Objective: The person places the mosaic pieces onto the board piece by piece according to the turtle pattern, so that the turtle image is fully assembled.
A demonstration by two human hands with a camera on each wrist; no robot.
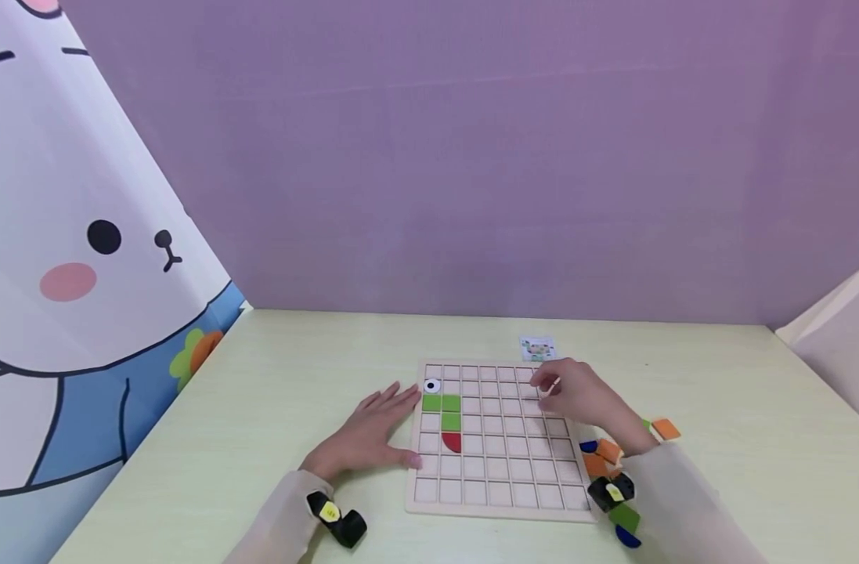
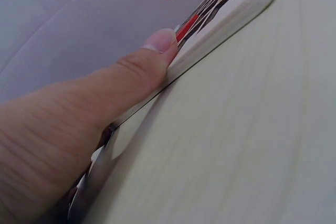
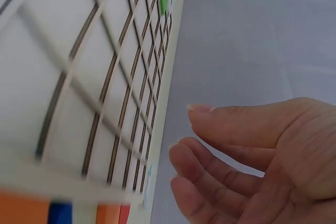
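We see the left hand, fingers spread, touching the grid board; the right hand (empty, loosely curled) hovers above its far right corner.

Both forearms reach forward from the lower edge of the head view, the left sleeve and right sleeve pale and long, each leaving the wrist bare. The left hand lies palm down, its fingers extended forward and toward the right, while the left thumb stretches out sideways, well apart from them. The right hand is farther forward, turned inward at the wrist so that its fingers point left. Those fingers bend loosely, and the right thumb extends above them, a gap parting its tip from the fingertips.
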